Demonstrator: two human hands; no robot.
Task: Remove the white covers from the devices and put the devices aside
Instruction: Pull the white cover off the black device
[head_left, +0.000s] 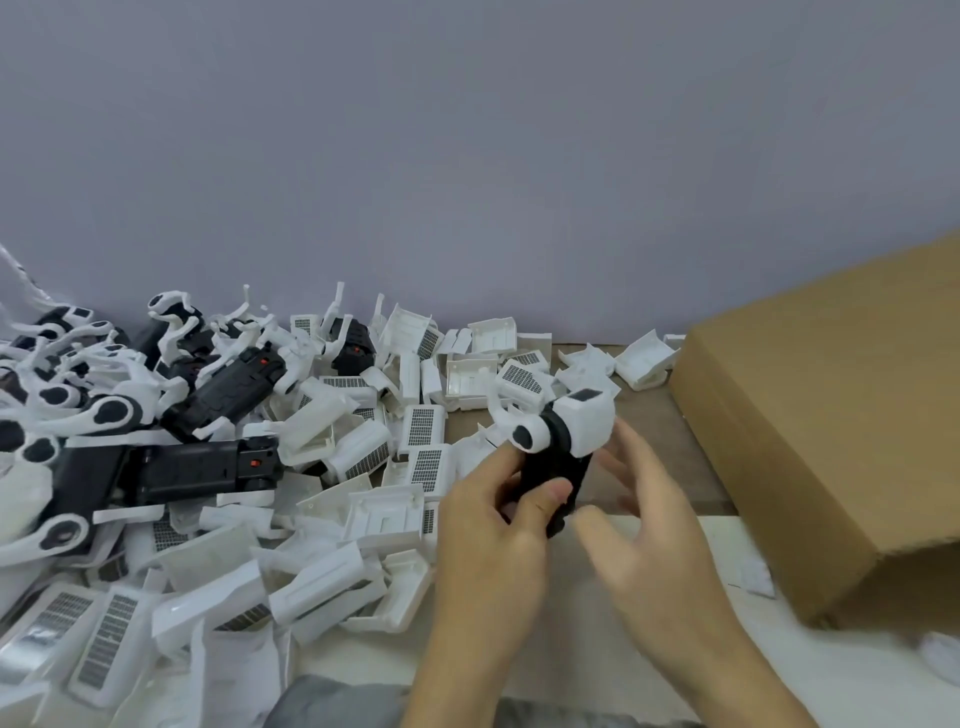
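- The left hand (498, 525) is close to the camera. Its fingers and thumb curl around the black body of a device (556, 467) and hold it up above the table (670, 431).
- The right hand (644, 525) is just beside the device. It looks blurry. Its fingers are spread apart and hold nothing.
- A white cover (587, 418) sits on the top end of the device, above the left hand.
- To the left lies a big pile of loose white covers (332, 519).
- Farther left, black devices (176, 470) with white arms lie in a heap.
- On the right sits a brown cardboard box (831, 415).
- At the back is a plain grey wall (467, 156).
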